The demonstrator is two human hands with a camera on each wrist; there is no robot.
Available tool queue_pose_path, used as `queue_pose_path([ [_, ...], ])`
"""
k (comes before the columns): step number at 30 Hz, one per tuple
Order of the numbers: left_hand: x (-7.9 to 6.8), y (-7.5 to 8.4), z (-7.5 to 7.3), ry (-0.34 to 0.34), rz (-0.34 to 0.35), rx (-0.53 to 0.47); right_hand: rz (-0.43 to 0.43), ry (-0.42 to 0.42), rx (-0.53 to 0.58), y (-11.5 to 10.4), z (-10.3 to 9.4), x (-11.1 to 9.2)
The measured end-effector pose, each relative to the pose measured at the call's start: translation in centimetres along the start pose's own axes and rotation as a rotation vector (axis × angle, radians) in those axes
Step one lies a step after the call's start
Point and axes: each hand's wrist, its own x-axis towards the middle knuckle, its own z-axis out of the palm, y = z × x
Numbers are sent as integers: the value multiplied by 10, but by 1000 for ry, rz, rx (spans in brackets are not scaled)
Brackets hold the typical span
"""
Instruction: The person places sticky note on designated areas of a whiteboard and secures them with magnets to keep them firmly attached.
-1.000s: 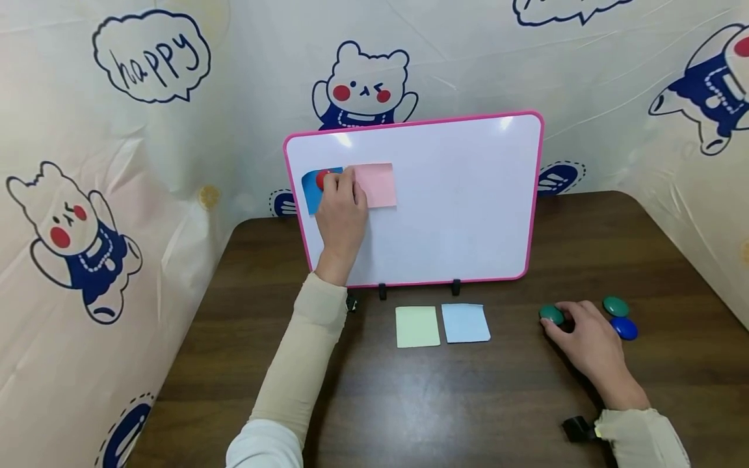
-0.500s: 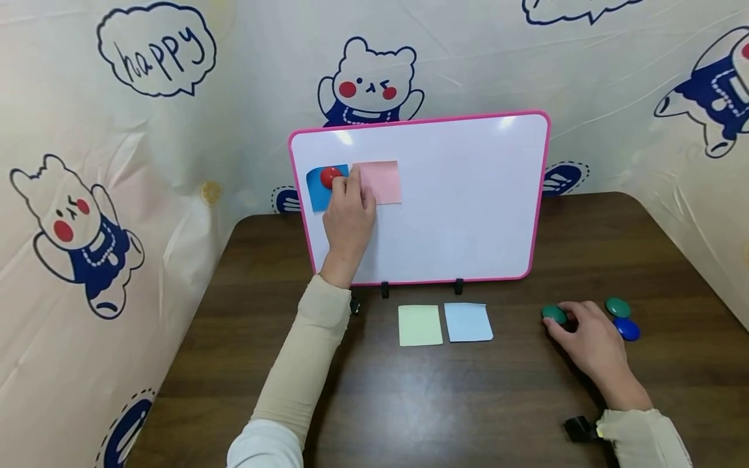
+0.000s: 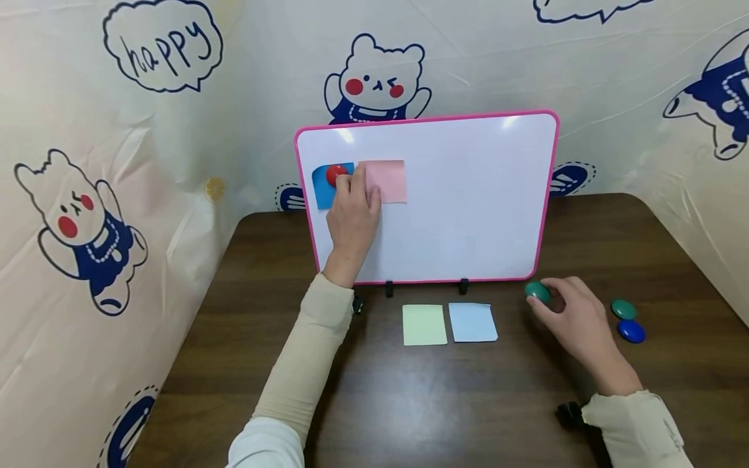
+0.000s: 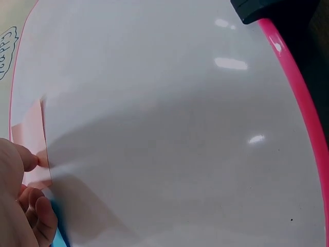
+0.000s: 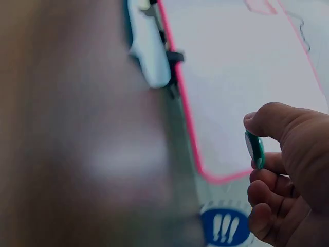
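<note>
Against the whiteboard (image 3: 468, 201), my left hand (image 3: 354, 218) presses the left part of a pink sticky note (image 3: 389, 182) with its fingertips. Left of that note is a blue sheet (image 3: 323, 194), with a round red magnet (image 3: 336, 175) on its upper part. My left thumb rests on the pink note in the left wrist view. Over the table's right side, my right hand (image 3: 579, 322) pinches a round green magnet (image 5: 255, 150) between thumb and fingers. Another green magnet (image 3: 623, 309) and a blue magnet (image 3: 631, 331) lie just right of that hand.
A pale green note (image 3: 424, 325) and a light blue note (image 3: 473, 322) lie side by side on the brown table (image 3: 445, 403), in front of the board. Black feet (image 3: 463, 286) support the board's lower edge. A printed cloth (image 3: 257, 97) hangs behind and beside the table.
My right hand has lifted the green magnet off the table and carried it slightly left, toward the board. My left hand stays on the pink note. The head view has shifted slightly.
</note>
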Motion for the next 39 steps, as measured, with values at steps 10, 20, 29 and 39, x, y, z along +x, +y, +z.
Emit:
queue_pose_path([
  [10,0,-1,-1,-12,-8,-4,-160,96,88,-55,4,38],
  [20,0,-3,-2,-25,-20,0,-299,237,222,-106,21,80],
  [29,-1,-2,-1,-35,-9,-35,-401,261,269,-156,43,110],
  [39,-2,-2,-2,-45,8,-33,-517,332,291,-192,62,140],
])
